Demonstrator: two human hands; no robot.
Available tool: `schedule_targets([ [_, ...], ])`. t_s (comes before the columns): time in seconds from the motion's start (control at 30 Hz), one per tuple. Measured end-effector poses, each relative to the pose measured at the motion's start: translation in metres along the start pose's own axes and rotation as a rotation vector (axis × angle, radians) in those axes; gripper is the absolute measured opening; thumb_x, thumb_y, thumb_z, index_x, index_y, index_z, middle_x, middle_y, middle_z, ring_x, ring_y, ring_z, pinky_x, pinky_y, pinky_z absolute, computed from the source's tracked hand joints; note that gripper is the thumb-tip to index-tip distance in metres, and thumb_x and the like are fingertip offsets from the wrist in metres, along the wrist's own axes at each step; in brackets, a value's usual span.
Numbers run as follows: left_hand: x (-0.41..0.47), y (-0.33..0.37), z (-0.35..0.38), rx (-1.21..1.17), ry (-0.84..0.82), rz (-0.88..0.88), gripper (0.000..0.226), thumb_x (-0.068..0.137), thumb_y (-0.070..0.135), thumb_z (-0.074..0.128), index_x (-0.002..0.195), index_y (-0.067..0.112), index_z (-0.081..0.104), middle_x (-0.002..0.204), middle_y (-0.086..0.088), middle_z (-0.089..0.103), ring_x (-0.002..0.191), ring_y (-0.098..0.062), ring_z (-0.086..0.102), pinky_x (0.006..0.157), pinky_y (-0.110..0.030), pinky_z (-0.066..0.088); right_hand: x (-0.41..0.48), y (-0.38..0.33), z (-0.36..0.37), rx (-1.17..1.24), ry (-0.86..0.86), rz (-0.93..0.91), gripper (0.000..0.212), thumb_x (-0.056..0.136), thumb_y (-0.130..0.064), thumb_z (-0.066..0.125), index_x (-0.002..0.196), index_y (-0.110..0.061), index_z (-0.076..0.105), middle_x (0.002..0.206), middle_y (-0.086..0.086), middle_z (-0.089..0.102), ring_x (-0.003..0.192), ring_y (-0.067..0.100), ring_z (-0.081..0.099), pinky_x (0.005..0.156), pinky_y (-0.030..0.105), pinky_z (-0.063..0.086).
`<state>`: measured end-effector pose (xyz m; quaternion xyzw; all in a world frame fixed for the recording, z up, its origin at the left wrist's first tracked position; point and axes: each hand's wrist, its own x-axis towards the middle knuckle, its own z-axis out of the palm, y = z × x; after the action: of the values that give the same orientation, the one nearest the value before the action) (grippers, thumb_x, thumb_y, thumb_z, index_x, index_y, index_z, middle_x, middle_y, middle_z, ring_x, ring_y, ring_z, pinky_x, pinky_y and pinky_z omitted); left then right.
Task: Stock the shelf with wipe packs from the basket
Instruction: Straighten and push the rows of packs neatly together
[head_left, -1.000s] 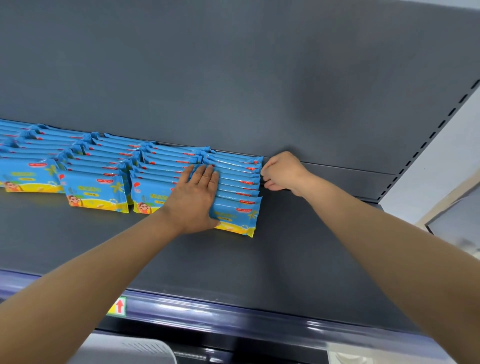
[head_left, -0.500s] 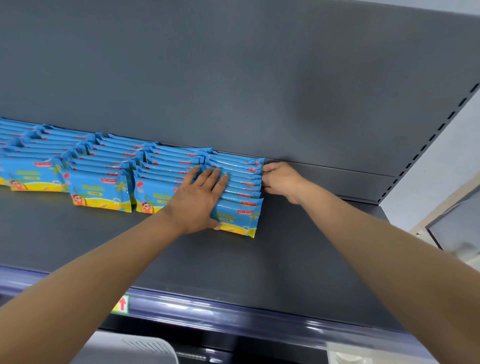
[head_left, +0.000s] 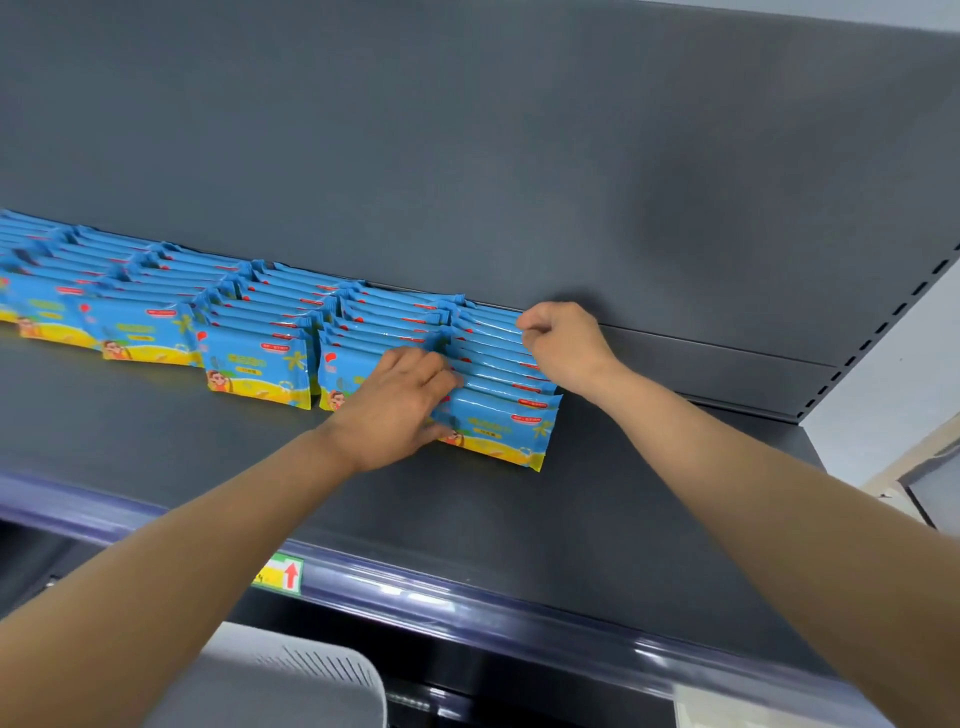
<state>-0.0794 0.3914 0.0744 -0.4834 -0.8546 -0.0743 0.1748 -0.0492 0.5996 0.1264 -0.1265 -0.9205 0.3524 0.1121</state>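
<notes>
— Where are the glossy blue-and-yellow plastic wipe packs (head_left: 260, 364)?
— Standing in rows across the left and middle of the frame, on the dark grey metal shelf (head_left: 519, 530), leaning back toward its rear panel (head_left: 467, 156).
— And the hands?
— The left hand (head_left: 400, 410) grips the left edge of the rightmost row (head_left: 498, 384), fingers (head_left: 439, 376) curled on it, thumb at the front pack (head_left: 498, 431). The right hand (head_left: 566, 348) sits at that row's far right corner, fingers curled; whether they pinch a pack, I cannot tell.
</notes>
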Motion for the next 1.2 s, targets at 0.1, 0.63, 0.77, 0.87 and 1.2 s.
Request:
schedule_targets([
  [0.1,0.001,0.005,0.003,0.027,0.001,-0.002,0.047,0.07,0.028,0.078,0.109,0.008,0.061,0.101,-0.01,0.059,0.097,-0.031,0.054,0.089,-0.039,0.036,-0.004,-0.005,0.005,-0.007,-0.016,-0.014,0.026,0.092,-0.007,0.048,0.11,-0.013,0.066,0.114,0.005,0.065,0.102,0.017,0.059,0.079,0.022,0.045],
  [0.63,-0.061,-0.017,-0.041,-0.097,-0.109,-0.348,0.018,0.079,0.021,0.069,0.096,0.016,0.066,0.093,-0.001,0.062,0.097,-0.021,0.051,0.08,-0.025,0.022,-0.013,-0.054,0.022,-0.043,-0.115,-0.202,0.024,0.09,-0.005,0.049,0.103,-0.009,0.069,0.11,0.008,0.068,0.103,0.022,0.061,0.091,0.029,0.049],
  [0.77,-0.083,-0.017,-0.057,-0.056,-0.071,-0.519,0.021,0.078,0.022,0.07,0.098,0.016,0.067,0.094,-0.003,0.062,0.101,-0.024,0.051,0.082,-0.029,0.022,-0.019,-0.077,0.041,-0.085,-0.224,-0.337,0.023,0.09,-0.013,0.054,0.111,-0.012,0.065,0.117,0.006,0.065,0.11,0.023,0.058,0.097,0.034,0.045],
  [0.87,-0.1,-0.021,-0.067,-0.001,-0.084,-0.62,0.026,0.078,0.025,0.069,0.103,0.02,0.067,0.099,0.0,0.064,0.103,-0.021,0.051,0.087,-0.032,0.03,-0.021,-0.096,0.058,-0.15,-0.3,-0.501,0.029,0.092,-0.02,0.053,0.12,-0.013,0.06,0.127,0.004,0.059,0.119,0.021,0.051,0.099,0.032,0.04],
  [1.2,-0.165,-0.069,-0.102,0.065,-0.057,-0.752,0.014,0.077,0.017,0.068,0.09,0.014,0.063,0.084,0.006,0.05,0.095,-0.021,0.049,0.067,-0.027,0.014,-0.03,-0.138,0.089,-0.295,-0.271,-0.64,0.03,0.092,-0.022,0.054,0.121,-0.014,0.058,0.127,0.005,0.058,0.118,0.024,0.05,0.096,0.033,0.039],
])
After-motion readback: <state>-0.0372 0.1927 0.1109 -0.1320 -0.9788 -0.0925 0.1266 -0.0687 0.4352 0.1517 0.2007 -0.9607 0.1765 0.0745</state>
